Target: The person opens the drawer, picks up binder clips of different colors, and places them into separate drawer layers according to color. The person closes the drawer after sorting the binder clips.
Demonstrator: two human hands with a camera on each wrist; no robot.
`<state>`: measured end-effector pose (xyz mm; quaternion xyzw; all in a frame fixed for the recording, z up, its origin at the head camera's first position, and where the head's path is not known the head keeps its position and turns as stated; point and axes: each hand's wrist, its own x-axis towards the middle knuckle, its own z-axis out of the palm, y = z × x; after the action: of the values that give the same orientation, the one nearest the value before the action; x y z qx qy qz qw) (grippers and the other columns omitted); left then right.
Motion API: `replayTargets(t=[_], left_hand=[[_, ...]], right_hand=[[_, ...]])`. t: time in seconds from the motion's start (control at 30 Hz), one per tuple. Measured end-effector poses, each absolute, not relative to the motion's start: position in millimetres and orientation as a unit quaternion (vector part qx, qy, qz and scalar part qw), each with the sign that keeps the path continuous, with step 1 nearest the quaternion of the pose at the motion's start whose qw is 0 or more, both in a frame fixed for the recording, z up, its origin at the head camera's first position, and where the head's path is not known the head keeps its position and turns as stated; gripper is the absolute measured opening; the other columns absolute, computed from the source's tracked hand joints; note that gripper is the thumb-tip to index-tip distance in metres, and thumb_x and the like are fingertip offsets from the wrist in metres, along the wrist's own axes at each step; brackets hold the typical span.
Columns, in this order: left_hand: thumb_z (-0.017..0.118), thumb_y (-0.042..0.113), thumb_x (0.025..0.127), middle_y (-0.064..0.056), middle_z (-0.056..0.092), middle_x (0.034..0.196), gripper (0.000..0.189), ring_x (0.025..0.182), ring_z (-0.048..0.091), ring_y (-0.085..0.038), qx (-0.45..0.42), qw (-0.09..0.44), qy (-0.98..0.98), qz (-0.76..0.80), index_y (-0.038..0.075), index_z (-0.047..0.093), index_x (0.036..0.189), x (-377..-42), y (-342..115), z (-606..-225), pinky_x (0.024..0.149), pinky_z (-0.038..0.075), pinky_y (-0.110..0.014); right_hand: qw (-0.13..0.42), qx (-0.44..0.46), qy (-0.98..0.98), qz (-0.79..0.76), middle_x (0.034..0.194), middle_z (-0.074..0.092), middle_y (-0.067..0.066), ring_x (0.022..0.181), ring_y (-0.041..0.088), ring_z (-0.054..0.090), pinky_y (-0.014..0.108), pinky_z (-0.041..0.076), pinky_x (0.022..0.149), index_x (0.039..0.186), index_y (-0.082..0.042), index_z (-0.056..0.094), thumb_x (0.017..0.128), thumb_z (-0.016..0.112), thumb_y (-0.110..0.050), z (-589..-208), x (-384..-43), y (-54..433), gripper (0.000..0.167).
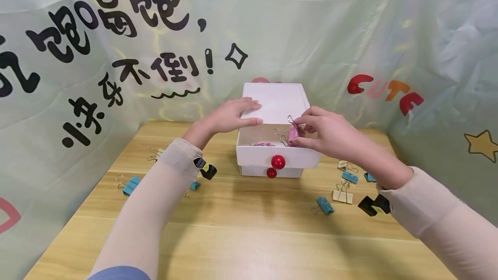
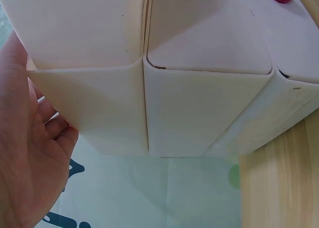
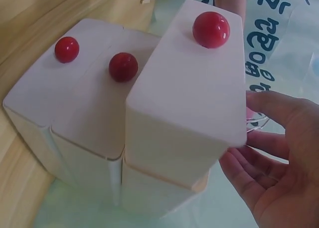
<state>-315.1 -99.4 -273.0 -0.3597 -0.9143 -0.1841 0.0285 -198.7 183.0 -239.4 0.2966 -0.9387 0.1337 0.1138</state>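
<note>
A small white drawer cabinet stands on the table with its top drawer pulled out. My left hand rests on the cabinet's top near the left edge, thumb and fingers extended. Over the right side of the drawer, my right hand pinches a pink binder clip between thumb and fingers. More pink binder clips lie inside the drawer. The right wrist view shows the clip's wire handles at the fingertips; the drawer front hides most of the clip there.
Blue binder clips and cream binder clips lie scattered on the wooden table to the right. Others, including a blue clip, lie to the left. Red round knobs stick out from the drawer fronts. A printed cloth hangs behind.
</note>
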Motion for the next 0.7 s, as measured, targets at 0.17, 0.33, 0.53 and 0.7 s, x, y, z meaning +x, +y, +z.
replayTargets(t=[0.17,0.33,0.53,0.7], left_hand=[[0.053,0.059,0.093,0.001,0.04,0.153,0.068,0.144,0.026,-0.02,-0.36,0.031,-0.915,-0.178,0.017,0.049,0.145,-316,-99,-275,0.117,0.02,-0.043],[0.054,0.058,0.093,0.0,0.039,0.153,0.067,0.144,0.026,-0.021,-0.361,0.031,-0.915,-0.177,0.017,0.049,0.145,-316,-99,-274,0.117,0.02,-0.043],[0.054,0.058,0.093,0.0,0.041,0.152,0.067,0.144,0.028,-0.02,-0.362,0.035,-0.915,-0.178,0.017,0.05,0.145,-317,-99,-274,0.116,0.022,-0.042],[0.053,0.058,0.093,0.001,0.041,0.152,0.065,0.144,0.028,-0.02,-0.363,0.037,-0.914,-0.178,0.018,0.05,0.145,-317,-100,-274,0.116,0.023,-0.043]], right_hand=[[0.102,0.324,-0.932,0.128,0.097,0.063,0.002,0.082,0.016,0.061,0.035,0.051,0.071,0.116,-0.009,0.071,0.085,0.077,-0.03,-245,-208,173,0.038],[0.089,0.35,-0.922,0.137,0.092,0.066,-0.001,0.082,0.014,0.063,0.035,0.053,0.073,0.116,-0.008,0.07,0.086,0.077,-0.026,-245,-216,165,0.035],[0.054,0.361,-0.919,0.149,0.096,0.071,-0.002,0.087,0.013,0.067,0.037,0.055,0.077,0.124,-0.01,0.066,0.089,0.074,-0.024,-242,-222,156,0.039],[0.042,0.363,-0.918,0.153,0.095,0.072,-0.003,0.084,0.011,0.068,0.038,0.055,0.076,0.125,-0.011,0.065,0.091,0.071,-0.023,-239,-225,149,0.037]])
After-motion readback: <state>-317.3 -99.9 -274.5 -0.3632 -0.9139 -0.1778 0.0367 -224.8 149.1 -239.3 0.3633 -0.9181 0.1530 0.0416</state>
